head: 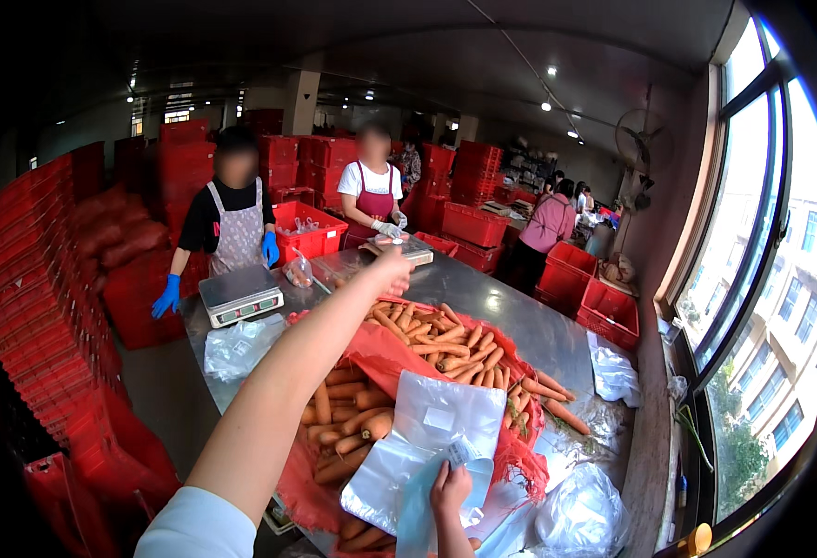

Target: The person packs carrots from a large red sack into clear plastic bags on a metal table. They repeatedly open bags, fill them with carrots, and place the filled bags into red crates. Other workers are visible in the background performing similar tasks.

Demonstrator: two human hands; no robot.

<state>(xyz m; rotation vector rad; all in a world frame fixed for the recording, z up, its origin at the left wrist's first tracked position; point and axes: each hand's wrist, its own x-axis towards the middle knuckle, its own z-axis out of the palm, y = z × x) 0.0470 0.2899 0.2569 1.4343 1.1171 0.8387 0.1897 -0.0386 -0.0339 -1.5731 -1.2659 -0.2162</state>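
Note:
My left hand reaches far out above the steel table, between a heap of carrots and the farther digital scale. Its fingers are partly hidden, so whether it holds anything is unclear. Low in the view, my right hand grips a light-blue strip with a printed white label at its top. Beneath the strip lie clear plastic bags, spread over a red mesh sack. More carrots show in the sack to the left of the bags.
Two co-workers in aprons stand across the table, one with blue gloves. A nearer scale, bundled bags and crumpled plastic rest on the table. Stacked red crates rise at left; a window borders the right.

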